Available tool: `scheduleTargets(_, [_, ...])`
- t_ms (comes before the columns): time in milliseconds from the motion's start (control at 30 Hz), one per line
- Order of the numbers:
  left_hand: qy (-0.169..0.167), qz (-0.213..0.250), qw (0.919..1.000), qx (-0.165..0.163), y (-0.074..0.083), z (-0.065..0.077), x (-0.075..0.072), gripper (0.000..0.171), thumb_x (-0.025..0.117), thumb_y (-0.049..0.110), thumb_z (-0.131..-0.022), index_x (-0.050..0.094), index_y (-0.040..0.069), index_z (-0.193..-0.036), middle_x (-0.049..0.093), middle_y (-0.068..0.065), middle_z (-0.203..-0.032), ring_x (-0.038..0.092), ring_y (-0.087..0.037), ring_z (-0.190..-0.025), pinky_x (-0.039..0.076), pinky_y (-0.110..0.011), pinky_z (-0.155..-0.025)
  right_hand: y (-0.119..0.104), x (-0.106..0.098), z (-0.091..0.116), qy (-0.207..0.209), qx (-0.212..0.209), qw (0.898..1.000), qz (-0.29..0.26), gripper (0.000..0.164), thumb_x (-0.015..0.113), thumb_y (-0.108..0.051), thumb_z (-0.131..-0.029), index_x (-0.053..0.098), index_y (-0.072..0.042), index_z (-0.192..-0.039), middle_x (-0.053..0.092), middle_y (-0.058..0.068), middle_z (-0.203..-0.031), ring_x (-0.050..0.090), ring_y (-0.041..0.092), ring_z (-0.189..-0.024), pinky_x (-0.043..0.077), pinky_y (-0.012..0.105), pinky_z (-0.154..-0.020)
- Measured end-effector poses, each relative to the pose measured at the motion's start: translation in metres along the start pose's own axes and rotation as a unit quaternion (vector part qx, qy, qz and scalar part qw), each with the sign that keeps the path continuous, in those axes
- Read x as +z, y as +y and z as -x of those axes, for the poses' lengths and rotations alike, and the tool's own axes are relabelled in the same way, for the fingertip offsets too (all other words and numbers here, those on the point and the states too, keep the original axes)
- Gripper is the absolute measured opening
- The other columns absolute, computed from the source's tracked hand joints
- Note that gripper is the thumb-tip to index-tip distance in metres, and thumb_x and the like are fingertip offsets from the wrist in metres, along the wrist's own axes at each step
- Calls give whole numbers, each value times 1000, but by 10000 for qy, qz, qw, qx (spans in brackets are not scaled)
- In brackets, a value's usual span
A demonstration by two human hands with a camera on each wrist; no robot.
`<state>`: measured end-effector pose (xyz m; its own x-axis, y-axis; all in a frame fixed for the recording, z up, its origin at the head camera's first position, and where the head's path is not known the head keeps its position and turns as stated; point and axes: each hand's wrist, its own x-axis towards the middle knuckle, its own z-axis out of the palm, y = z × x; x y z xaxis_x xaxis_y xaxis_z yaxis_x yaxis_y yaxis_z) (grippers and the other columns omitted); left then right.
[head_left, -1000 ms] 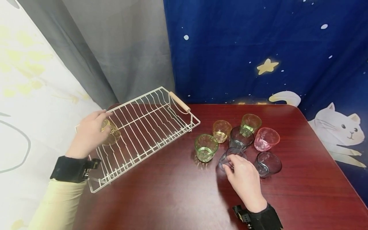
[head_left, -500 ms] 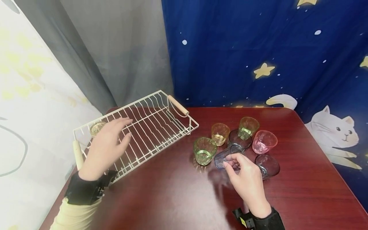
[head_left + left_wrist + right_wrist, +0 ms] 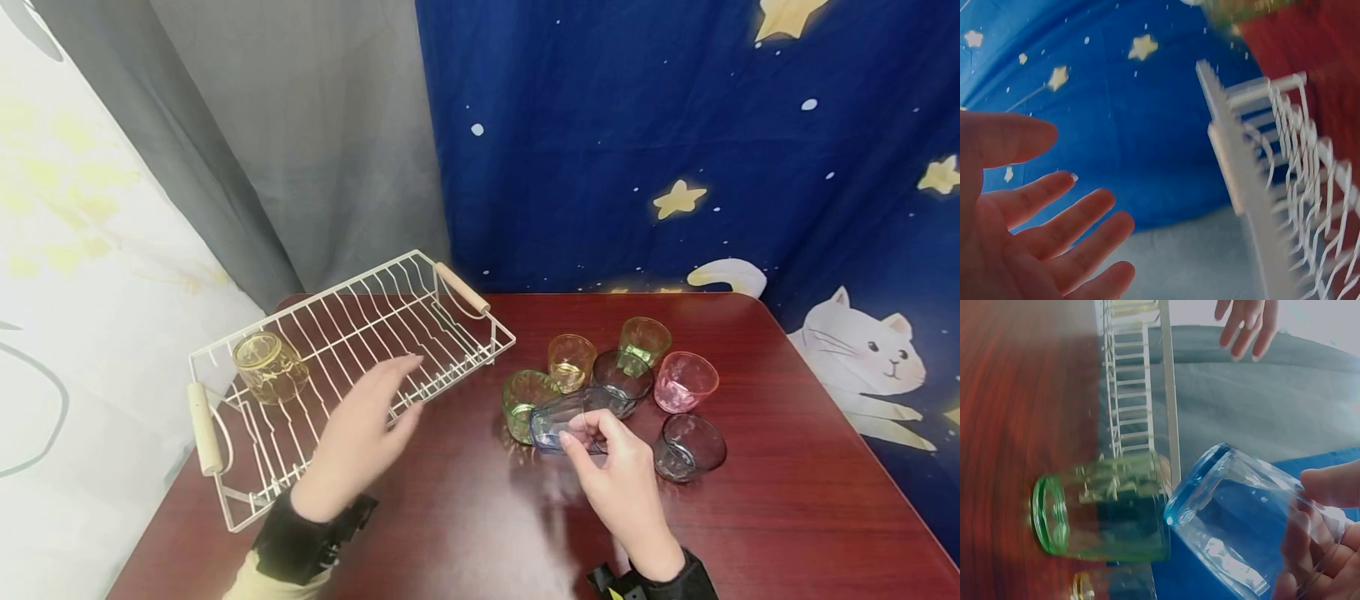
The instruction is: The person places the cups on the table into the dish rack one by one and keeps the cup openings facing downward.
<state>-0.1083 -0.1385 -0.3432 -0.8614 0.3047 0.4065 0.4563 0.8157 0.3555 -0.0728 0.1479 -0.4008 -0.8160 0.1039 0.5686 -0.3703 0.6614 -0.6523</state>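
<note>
My right hand [image 3: 622,487] pinches a bluish clear glass [image 3: 551,427] by its rim, thumb outside and fingers inside. The glass is tilted, its thick blue base [image 3: 1200,481] pointing left, in front of a green glass [image 3: 525,400]. Nothing is in my left hand [image 3: 363,437], which hovers over the front edge of the white wire dish rack [image 3: 315,299] with fingers spread [image 3: 1085,225]. A yellow glass [image 3: 273,371] sits in the rack's left end, apparently upside down.
Right of the rack stand an amber glass [image 3: 572,365], a dark grey glass [image 3: 624,387], another green glass [image 3: 645,342], a pink glass [image 3: 685,383] and a second dark glass [image 3: 690,450]. The rack has wooden handles [image 3: 462,288]. Curtains hang behind the table [image 3: 465,517].
My left hand has let go of the yellow glass and moved right across the rack. My right hand has lifted and tipped the bluish glass, carrying it left.
</note>
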Motion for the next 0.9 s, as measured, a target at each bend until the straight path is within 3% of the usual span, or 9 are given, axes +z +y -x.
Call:
scheduleTargets(200, [-161,293,9993,151,12,7,27,59,65,27,-90,45,10,-143,53,-8,-143,51,-22,-132,43,-42,-111,-7,5,4,-240,686,9945,-761,17,76,-5,-80,63,-15,-86,64,-8,-76,55,-2,-73,44,13,-68])
scheduleTargets(367, [-533,857,9948,-141,19,15,44,64,62,40,-93,40,15,-148,46,-3,-150,45,-20,-139,38,-41,-115,-12,10,8,-557,1230,9742,-1807,12,70,-2,-85,60,-7,-89,64,-8,-80,57,-2,-73,48,16,-64])
scheduleTargets(533, [-888,1548,9834,-333,26,20,55,69,59,50,-92,34,25,-151,42,5,-153,44,-14,-139,41,-40,-113,-17,20,13,-604,1179,9528,-2732,11,65,8,-85,56,3,-90,62,-13,-84,58,-2,-76,50,15,-66])
scheduleTargets(667, [-1068,2014,9726,-465,30,21,58,67,58,49,-93,32,30,-151,48,7,-148,47,-13,-136,42,-41,-112,-22,26,19,-618,1102,9390,-3199,10,61,11,-85,54,7,-90,62,-14,-87,58,-2,-78,49,14,-68])
scheduleTargets(767, [-1171,2127,9685,-555,32,21,59,65,57,48,-94,32,30,-151,59,2,-138,56,-14,-128,47,-40,-106,-25,29,21,-690,1281,9239,-3539,10,60,11,-86,51,10,-91,62,-14,-87,59,-2,-79,49,14,-69])
scheduleTargets(900, [-1287,2105,9673,-587,33,21,60,60,56,48,-95,35,32,-149,69,6,-111,65,-6,-96,53,-28,-84,-27,30,22,-761,1418,9072,-3886,10,57,13,-86,48,10,-90,63,-14,-89,59,-2,-81,49,15,-70])
